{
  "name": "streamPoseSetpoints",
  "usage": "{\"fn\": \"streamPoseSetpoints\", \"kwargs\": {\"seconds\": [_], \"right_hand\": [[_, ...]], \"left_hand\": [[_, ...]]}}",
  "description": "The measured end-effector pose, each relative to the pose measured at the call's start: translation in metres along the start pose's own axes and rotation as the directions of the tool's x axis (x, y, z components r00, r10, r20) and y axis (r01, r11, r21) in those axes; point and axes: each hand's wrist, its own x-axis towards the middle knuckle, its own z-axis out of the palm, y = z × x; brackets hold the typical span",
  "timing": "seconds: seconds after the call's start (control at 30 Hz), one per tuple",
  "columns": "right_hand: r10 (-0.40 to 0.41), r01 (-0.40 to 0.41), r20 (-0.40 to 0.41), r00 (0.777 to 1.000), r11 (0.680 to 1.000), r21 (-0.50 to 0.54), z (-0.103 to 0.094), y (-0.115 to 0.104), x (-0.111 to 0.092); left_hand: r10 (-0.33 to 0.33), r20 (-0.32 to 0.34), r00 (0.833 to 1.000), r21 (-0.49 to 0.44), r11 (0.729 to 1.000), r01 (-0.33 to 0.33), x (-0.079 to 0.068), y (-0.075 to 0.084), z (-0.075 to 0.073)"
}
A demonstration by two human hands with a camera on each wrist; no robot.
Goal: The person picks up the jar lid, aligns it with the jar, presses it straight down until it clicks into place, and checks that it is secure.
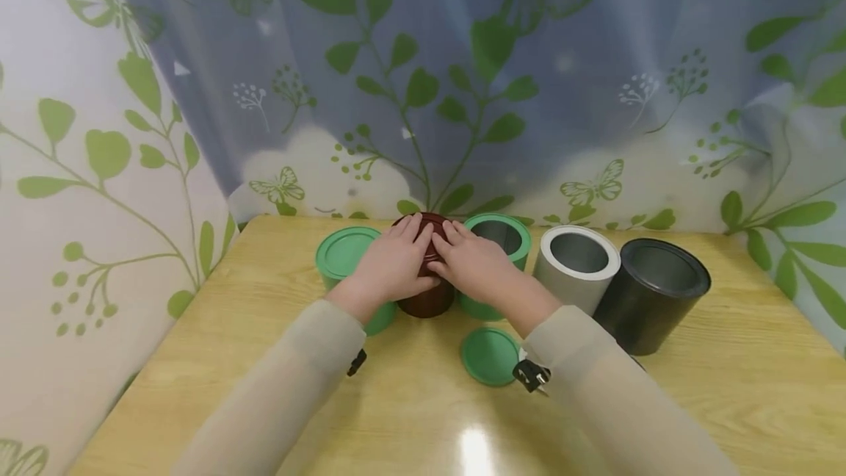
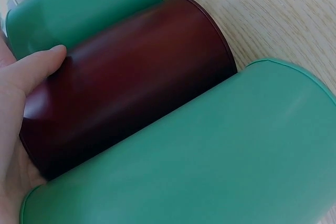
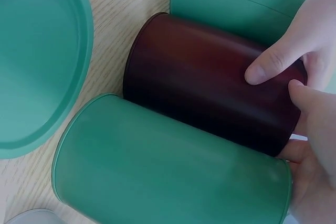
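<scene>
A dark red canister stands upright at the back of the table, its lid partly hidden beneath both hands. My left hand lies over the left part of the lid with fingers extended, and its thumb rests along the canister's side. From the right, my right hand presses on the same top with straight fingers; its thumb touches the upper wall. A lidded green canister flanks the red one on the left. Close on its right stands a green canister with an open top.
A loose green lid lies on the table in front of the open green canister. Farther right stand an open white canister and an open black one. Behind them hangs a leaf-patterned curtain. A black plug hangs by the right cuff.
</scene>
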Motion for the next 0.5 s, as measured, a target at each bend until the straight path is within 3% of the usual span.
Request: {"fn": "streamPoseSetpoints", "kwargs": {"seconds": [0.5], "right_hand": [[-0.004,0.004,0.005,1.000,1.000,0.009,-0.0009,0.0002,-0.0001]], "left_hand": [[-0.002,0.049,0.999,0.036,0.999,0.000,0.0025,0.0021,-0.0038]]}}
